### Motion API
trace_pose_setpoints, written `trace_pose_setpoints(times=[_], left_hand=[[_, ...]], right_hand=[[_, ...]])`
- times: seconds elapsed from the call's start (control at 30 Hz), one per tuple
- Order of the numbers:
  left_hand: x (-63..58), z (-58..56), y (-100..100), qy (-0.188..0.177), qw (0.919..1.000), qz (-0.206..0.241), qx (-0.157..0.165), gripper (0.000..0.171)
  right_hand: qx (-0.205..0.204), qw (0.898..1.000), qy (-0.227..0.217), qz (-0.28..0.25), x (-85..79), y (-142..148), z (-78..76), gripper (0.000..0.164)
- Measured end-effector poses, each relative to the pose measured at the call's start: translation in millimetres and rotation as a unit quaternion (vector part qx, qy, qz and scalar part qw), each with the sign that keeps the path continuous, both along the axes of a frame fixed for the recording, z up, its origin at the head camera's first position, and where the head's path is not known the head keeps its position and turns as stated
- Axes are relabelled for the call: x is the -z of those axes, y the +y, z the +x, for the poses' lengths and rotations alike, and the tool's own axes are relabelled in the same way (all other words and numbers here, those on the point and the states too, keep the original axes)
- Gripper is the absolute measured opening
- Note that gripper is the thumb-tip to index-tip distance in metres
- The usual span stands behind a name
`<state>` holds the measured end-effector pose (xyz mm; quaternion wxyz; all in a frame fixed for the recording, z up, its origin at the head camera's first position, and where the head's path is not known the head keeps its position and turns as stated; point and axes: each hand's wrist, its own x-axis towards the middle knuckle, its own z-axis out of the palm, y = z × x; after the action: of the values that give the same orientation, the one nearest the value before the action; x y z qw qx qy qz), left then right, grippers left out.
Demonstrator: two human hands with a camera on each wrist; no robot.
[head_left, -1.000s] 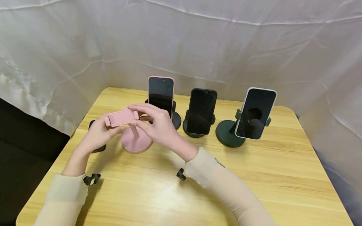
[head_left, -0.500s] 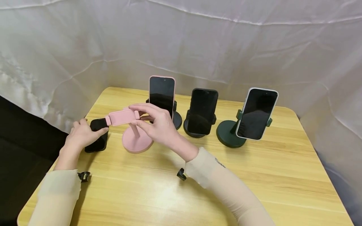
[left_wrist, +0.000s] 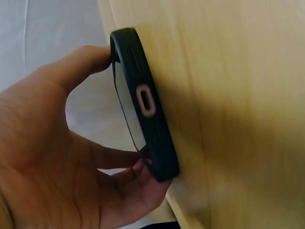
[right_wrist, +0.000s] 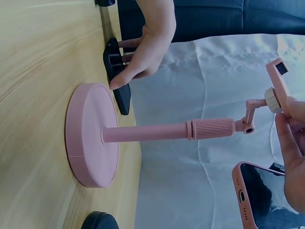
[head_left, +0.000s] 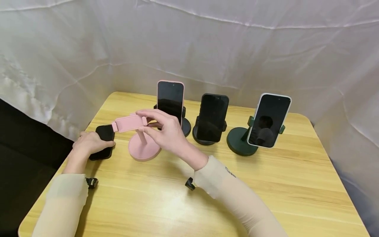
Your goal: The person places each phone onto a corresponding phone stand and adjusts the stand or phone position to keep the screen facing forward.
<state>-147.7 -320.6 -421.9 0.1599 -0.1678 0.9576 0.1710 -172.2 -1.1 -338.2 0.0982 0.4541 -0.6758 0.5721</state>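
Observation:
At the table's left edge, my left hand [head_left: 87, 143] grips a black-cased phone [head_left: 103, 153] by its long sides, thumb on one edge and fingers on the other. The left wrist view shows that phone [left_wrist: 159, 129] end-on, its charging port ringed in pink, low against the wood. My right hand [head_left: 165, 131] pinches the right end of the clamp on a pink phone stand [head_left: 144, 148]. Nothing sits in the clamp, which is tilted on its post. In the right wrist view the pink stand [right_wrist: 152, 133] shows its round base, ribbed collar and hinged arm, with a pale knob behind the clamp.
Behind my right hand, a pink-cased phone [head_left: 170, 97] stands in a black holder. To the right are a black phone [head_left: 212, 117] in a black holder and a white-edged phone [head_left: 268, 120] in a green stand [head_left: 241, 143]. A pale curtain [head_left: 189, 49] hangs behind the table.
My left hand has left the pink clamp's left end, moved left and down, and taken hold of the black-cased phone. The right hand has kept its grip on the clamp.

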Motion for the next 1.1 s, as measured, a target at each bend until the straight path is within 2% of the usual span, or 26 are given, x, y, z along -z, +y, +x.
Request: trace_pose_setpoints(times=[0.13,0.3,0.37,0.5,0.57,0.8,0.9,1.0,1.1], left_hand=[[2.0,0.3,1.7,0.012,0.9997,0.017,-0.015,0.102],[5.3,1.7,2.4,0.051,0.9975,0.039,-0.029,0.107],[7.0,2.6,3.4,0.078,0.9953,0.047,-0.033,0.102],[8.1,6.4,7.9,0.146,0.9854,0.079,-0.039,0.074],[6.0,9.7,11.0,0.169,0.9801,0.094,-0.043,0.073],[-14.9,23.9,31.0,0.197,0.9661,0.146,-0.080,0.103],[-25.9,30.3,41.5,0.218,0.9569,0.164,-0.100,0.103],[-35.9,35.6,51.7,0.261,0.9420,0.178,-0.114,0.095],[-45.9,40.5,59.2,0.289,0.9307,0.187,-0.123,0.091]], right_hand=[[0.000,1.000,-0.003,-0.002,1.4,-0.5,-0.5,0.043],[0.005,1.000,-0.001,-0.002,2.3,-0.9,-0.2,0.042],[0.006,1.000,-0.003,-0.002,2.3,-0.9,0.5,0.042],[0.006,1.000,-0.008,0.000,2.2,-1.3,1.1,0.041],[0.007,1.000,-0.009,0.000,2.3,-1.4,1.0,0.041],[0.007,1.000,-0.002,-0.004,4.0,-0.9,1.0,0.041],[0.005,1.000,-0.002,-0.008,4.4,-1.1,1.3,0.041],[0.006,1.000,-0.005,-0.011,4.3,-1.5,1.4,0.040],[0.006,1.000,-0.008,-0.012,4.3,-2.0,1.4,0.040]])
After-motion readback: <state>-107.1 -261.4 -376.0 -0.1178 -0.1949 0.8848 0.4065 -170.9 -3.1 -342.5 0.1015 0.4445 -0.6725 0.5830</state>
